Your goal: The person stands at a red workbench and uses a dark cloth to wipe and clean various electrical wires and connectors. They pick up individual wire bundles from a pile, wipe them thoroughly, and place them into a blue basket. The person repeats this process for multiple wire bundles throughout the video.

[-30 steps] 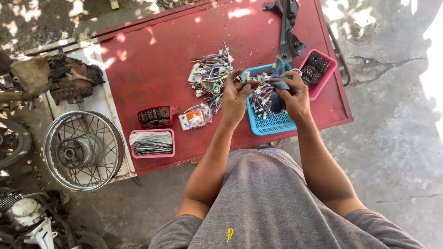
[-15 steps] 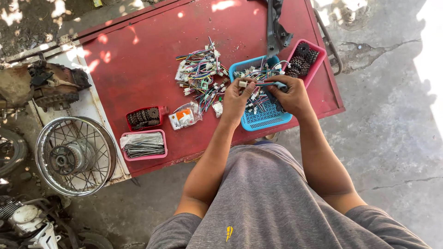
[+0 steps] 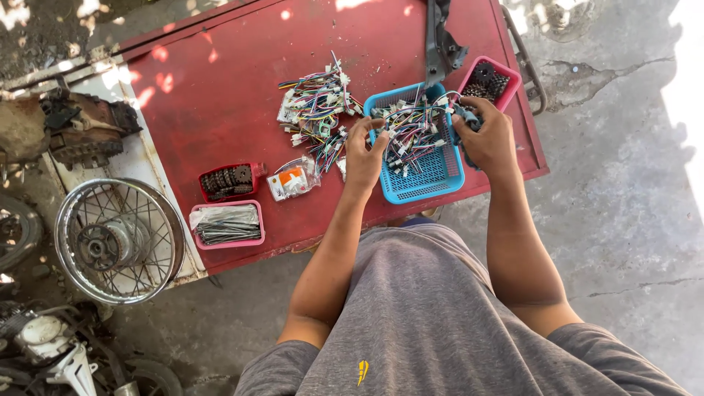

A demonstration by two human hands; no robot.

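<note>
Hands are working over a blue basket (image 3: 433, 172) on the red table (image 3: 220, 95) — the left hand (image 3: 364, 155) is pinching a strand of the wire bundle (image 3: 411, 128) lying in that basket, while the right hand (image 3: 488, 139) is closing around a dark connector at the basket's far edge. Just beside it, a loose wire pile (image 3: 315, 106) is lying on the table — a pink tray of chain links (image 3: 488, 79) is sitting nearby.

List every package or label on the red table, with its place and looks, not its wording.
Small clear plastic packet with an orange and white label: flat on the red metal table, left of the left hand.
Clear plastic bag of thin grey metal rods: inside the pink rectangular tray near the table's front edge.
</note>
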